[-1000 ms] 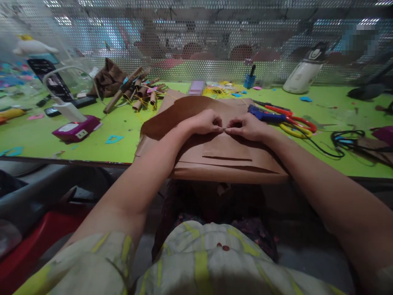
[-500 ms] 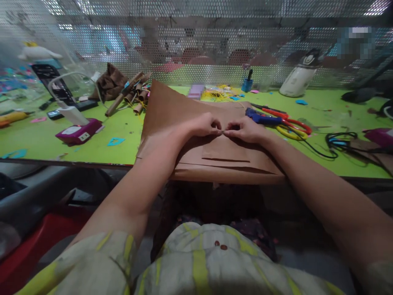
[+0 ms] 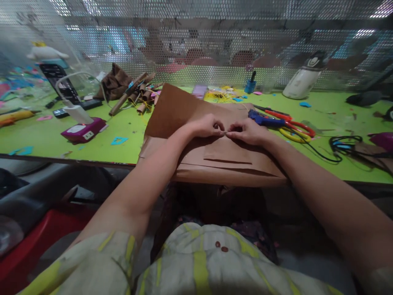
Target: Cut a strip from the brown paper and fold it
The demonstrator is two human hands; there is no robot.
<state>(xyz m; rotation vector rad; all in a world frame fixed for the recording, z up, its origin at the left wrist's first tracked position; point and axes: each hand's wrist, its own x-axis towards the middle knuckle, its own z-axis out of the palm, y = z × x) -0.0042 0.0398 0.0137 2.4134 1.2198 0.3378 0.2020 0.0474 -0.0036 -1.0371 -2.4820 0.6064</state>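
Brown paper sheets [image 3: 196,119] under my grip, lime-green table [image 3: 46,137], scissors [image 3: 291,125] with red and yellow handles beside a blue glue gun [image 3: 264,119], magenta box [image 3: 82,132], my shirt [image 3: 196,266] cream with yellow stripes.

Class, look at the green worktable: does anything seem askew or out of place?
Yes. The brown paper sheets overhang the green table's near edge, one far corner lifted. Small blue paper scraps lie scattered loose.
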